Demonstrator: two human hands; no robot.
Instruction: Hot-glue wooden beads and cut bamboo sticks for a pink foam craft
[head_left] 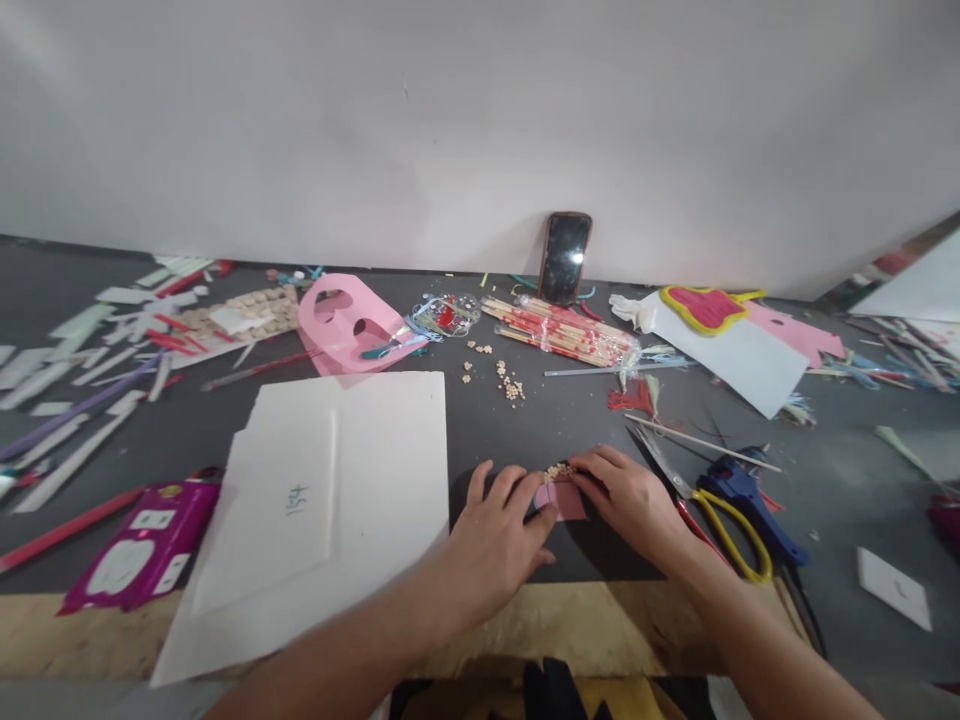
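A small pink paper piece (561, 497) lies on the dark table near the front edge, with a little heap of tan beads (559, 470) at its far side. My left hand (499, 535) rests on the table with fingers spread, its thumb pressing the pink piece's left edge. My right hand (630, 497) comes in from the right, fingers curled and pinched at the beads and the piece's upper right corner. What the fingertips hold is too small to make out.
White paper sheets (337, 480) lie left of my hands. Scissors with yellow handles (712, 505) and a blue glue gun (750, 495) lie right. Farther back are loose beads (511, 385), bundled sticks (559, 332), a pink mask (349, 325), a phone (565, 257) against the wall, and a purple package (142, 545).
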